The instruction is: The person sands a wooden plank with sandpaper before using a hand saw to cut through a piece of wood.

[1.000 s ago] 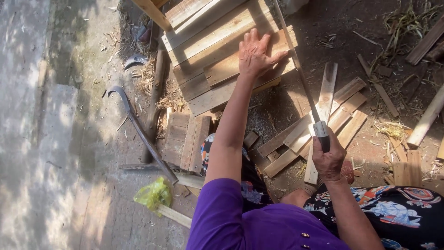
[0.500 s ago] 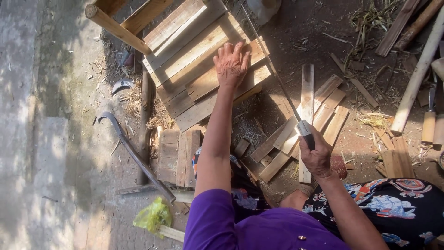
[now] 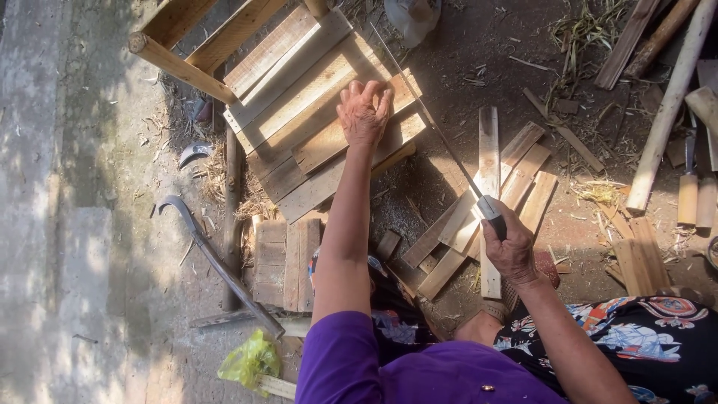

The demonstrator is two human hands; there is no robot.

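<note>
My left hand (image 3: 364,111) reaches forward and curls its fingers over a wooden plank (image 3: 351,135) that lies on top of a stack of planks (image 3: 299,97). My right hand (image 3: 511,243) grips the handle of a long thin-bladed knife (image 3: 434,123), whose blade points up and to the left toward the stack. Under my right hand lies a loose spread of short wooden slats (image 3: 486,202) on the dirt.
A curved metal bar (image 3: 217,262) lies on the ground at left, near a small pile of short boards (image 3: 284,262). A yellow-green plastic bag (image 3: 250,359) sits at the bottom. Poles and wooden-handled tools (image 3: 688,187) lie at right. A wooden frame (image 3: 194,45) stands top left.
My left hand has gone from open and flat over the stack to fingers curled on the top plank. The view has shifted, so the stack sits lower in frame.
</note>
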